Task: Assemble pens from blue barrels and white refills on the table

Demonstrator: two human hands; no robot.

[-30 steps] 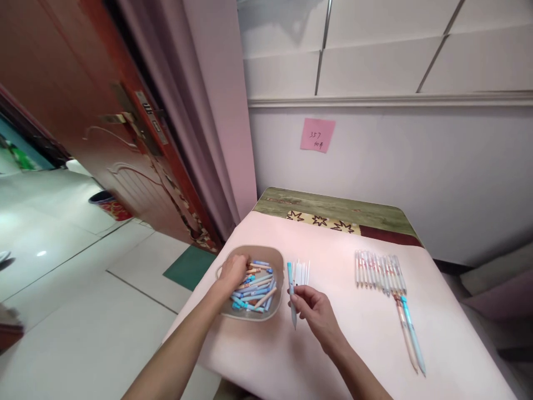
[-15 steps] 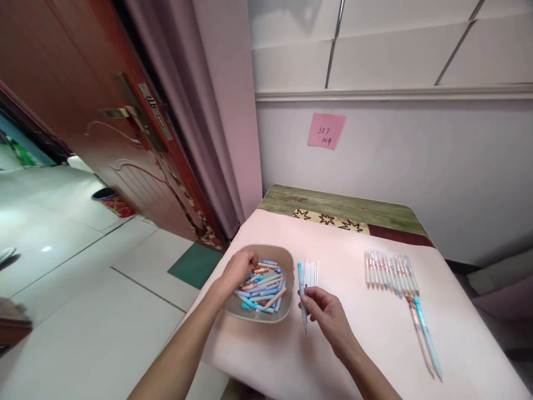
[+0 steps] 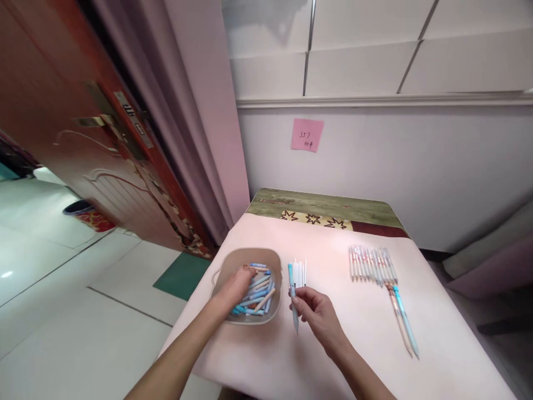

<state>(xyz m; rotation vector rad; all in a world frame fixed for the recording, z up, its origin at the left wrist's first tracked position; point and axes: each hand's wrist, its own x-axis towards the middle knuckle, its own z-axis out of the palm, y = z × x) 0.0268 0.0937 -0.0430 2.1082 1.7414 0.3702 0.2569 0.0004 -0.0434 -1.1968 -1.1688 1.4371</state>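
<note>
My left hand (image 3: 238,288) reaches down into a beige plastic basin (image 3: 221,268) among loose pen parts (image 3: 260,294) in blue, peach and turquoise. Its fingertips are partly hidden, so whether they grip a part cannot be made out. Between the thumb and fingers of my right hand (image 3: 313,306), a light blue pen (image 3: 293,297) is held nearly upright, tip downward, just right of the basin. Behind that pen lies a row of thin white refills (image 3: 300,273) on the table.
Pale pink paper covers the table (image 3: 333,355). On its right lie a row of clear pens (image 3: 372,264) and two assembled pens, one peach (image 3: 401,322) and one blue (image 3: 407,322). A pink note (image 3: 307,135) is stuck to the wall; a wooden door (image 3: 83,139) stands left.
The view has shifted, so the scene sits further left. My left hand has moved lower and deeper among the pen parts. My right hand keeps hold of the blue pen.
</note>
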